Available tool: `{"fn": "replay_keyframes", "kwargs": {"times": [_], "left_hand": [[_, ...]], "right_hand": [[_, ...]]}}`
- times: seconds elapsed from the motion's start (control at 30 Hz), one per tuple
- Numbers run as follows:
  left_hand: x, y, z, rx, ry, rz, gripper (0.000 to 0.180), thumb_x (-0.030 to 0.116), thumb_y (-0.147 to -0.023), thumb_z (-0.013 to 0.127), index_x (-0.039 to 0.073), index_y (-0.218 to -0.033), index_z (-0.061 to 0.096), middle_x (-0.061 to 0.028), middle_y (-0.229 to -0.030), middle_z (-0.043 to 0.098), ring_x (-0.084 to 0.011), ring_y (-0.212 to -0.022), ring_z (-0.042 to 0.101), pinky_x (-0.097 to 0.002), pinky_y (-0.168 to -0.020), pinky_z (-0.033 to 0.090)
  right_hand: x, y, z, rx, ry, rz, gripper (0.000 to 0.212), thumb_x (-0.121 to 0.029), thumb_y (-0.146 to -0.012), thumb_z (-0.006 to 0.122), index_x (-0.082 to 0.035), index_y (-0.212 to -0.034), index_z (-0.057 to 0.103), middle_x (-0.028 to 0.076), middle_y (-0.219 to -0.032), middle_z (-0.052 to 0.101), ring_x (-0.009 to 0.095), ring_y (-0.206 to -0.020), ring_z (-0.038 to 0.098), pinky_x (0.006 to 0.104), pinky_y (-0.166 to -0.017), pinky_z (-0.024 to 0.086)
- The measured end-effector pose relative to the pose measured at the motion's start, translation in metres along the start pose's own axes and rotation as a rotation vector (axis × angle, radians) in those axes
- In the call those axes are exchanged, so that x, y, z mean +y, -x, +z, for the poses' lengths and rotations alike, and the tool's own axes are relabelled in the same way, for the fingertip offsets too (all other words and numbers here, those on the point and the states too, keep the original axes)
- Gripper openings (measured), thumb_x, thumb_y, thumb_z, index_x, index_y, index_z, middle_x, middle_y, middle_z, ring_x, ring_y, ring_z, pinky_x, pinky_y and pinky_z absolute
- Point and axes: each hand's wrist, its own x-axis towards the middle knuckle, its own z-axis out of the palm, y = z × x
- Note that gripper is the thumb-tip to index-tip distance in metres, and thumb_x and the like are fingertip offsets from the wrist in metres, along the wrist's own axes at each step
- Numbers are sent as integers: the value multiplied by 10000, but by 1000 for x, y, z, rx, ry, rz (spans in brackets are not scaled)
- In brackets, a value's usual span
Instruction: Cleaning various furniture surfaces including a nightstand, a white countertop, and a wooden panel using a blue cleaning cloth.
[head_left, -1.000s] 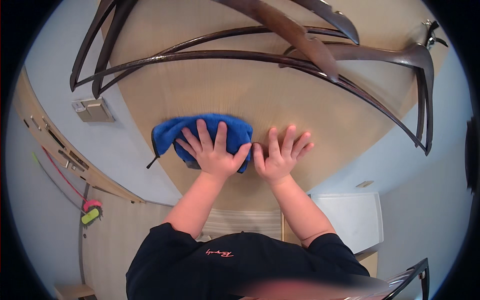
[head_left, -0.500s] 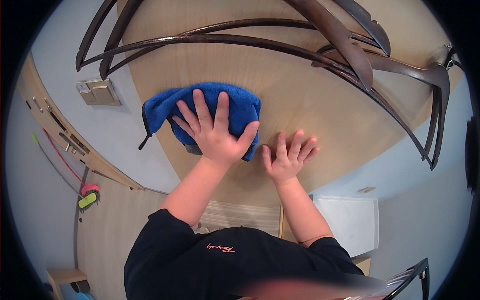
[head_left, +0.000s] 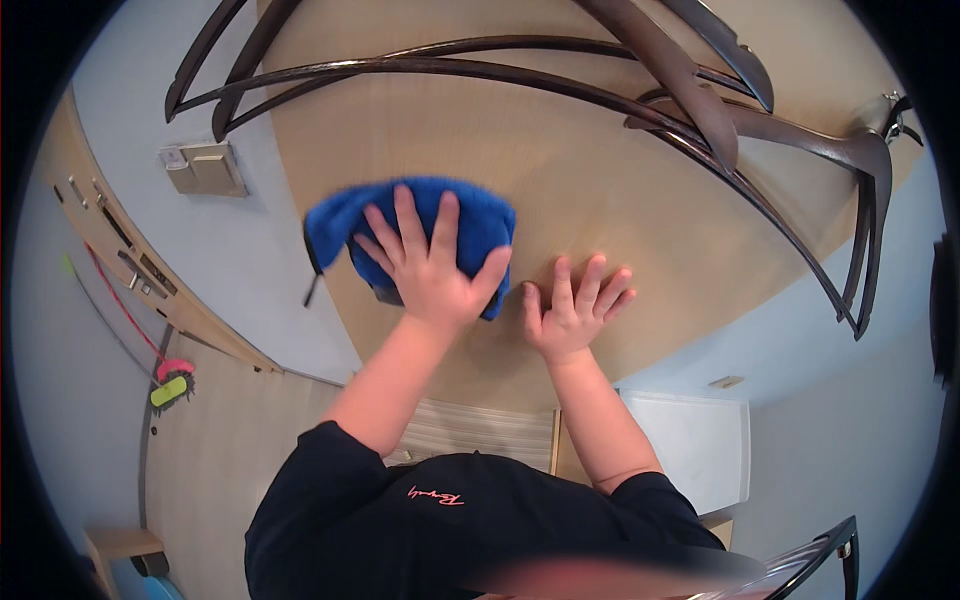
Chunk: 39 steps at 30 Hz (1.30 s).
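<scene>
A blue plush cloth [head_left: 485,215] with dark edging and a short dark loop lies bunched against a pale wooden panel [head_left: 660,225]. My left hand [head_left: 435,285] rests flat on top of it, fingers spread and palm down, without gripping it. Some of the cloth is hidden under that palm. To the right, my right hand [head_left: 570,322] is bare and open, its fingertips spread against the panel. A small gap separates the right thumb from the cloth.
Several dark brown hangers [head_left: 700,110] hang across the top, above both hands. A wall switch plate [head_left: 207,170] sits left of the panel. Farther left are a wooden door [head_left: 140,260] and a lime-green brush head [head_left: 170,391]. A white panel [head_left: 690,450] is at lower right.
The cloth's left end and its loop have shifted a little to the right, with the left hand still flat on it. My right hand has hardly moved. The whole view has shifted slightly.
</scene>
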Motion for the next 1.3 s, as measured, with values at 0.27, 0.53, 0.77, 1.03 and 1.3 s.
{"fn": "replay_keyframes", "kwargs": {"times": [0.27, 0.53, 0.77, 1.03, 1.3], "left_hand": [[-32, 60, 17, 66, -75, 62, 896, 699, -896, 597, 204, -1618, 404, -234, -1719, 184, -560, -1560, 58, -759, -1178, -34], [-31, 62, 2, -27, -77, 45, 992, 605, -840, 711, 180, -1648, 325, -239, -1727, 132, -573, -1557, 29, -762, -1175, -28], [-66, 4, -17, 102, -101, 30, 916, 687, -899, 605, 159, -1617, 392, -244, -1712, 200, -562, -1550, 111, -729, -1192, 49], [-88, 100, -10, 3, -140, 33, 949, 662, -916, 583, 124, -1647, 308, -308, -1691, 183, -595, -1541, 91, -752, -1185, 61], [-87, -22, -28, 155, -88, 44, 922, 643, -925, 596, 94, -1624, 352, -262, -1699, 211, -585, -1524, 159, -705, -1196, 137]], "right_hand": [[-4, -4, 2, 8, -5, -5, 615, -483, -939, 632, -228, -1497, 585, 136, -1726, 248, 459, -1601, 73, 609, -1267, -60], [-31, -40, -4, -78, -100, -85, 524, -414, -923, 643, -222, -1409, 672, 149, -1682, 350, 447, -1601, 101, 609, -1265, -67], [-38, -49, 6, 22, 9, -127, 599, -432, -912, 634, -210, -1468, 616, 175, -1675, 354, 461, -1592, 141, 580, -1277, -38], [-41, -43, 13, 38, -12, -124, 561, -530, -914, 645, -273, -1413, 663, 134, -1677, 365, 451, -1588, 171, 618, -1270, -26], [-35, -42, 9, 29, -2, -93, 597, -601, -910, 641, -260, -1400, 662, 148, -1681, 352, 467, -1586, 152, 621, -1269, -22]]}}
